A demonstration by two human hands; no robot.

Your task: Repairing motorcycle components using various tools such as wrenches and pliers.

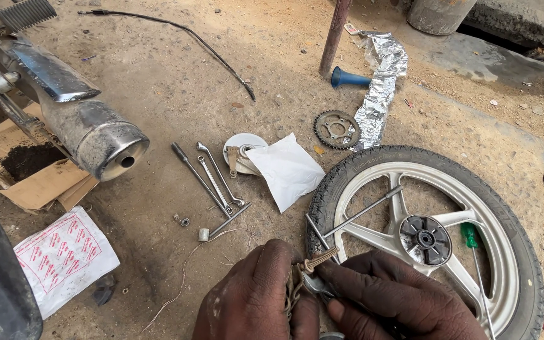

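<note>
Down at the near edge of the gritty dirt ground (177, 94), both my hands meet. My left hand (256, 302) is curled closed around a small grimy metal part (297, 286), with a short threaded bolt (321, 258), ridged and brass-toned, poking up from between my thumb and knuckles. My right hand (391, 296) presses in from the other side, its fingers pinching a thin shiny bit of metal (315, 284) against that same part.

Just beyond my hands lies a motorcycle wheel (426, 236), flat on the ground: knobbly black rubber tyre, smooth silver cast spokes, dark round hub. A long steel rod (363, 212) rests across its spokes, and a green-handled screwdriver (473, 252) lies near the hub.

Toward the middle of the ground are slim chrome spanners (212, 179), a crumpled white plastic bag (288, 170), and a toothed steel sprocket (337, 130) beside a strip of wrinkled foil (379, 88). At the left edge hangs a dented chrome exhaust pipe (92, 132) over torn brown cardboard (39, 179).
</note>
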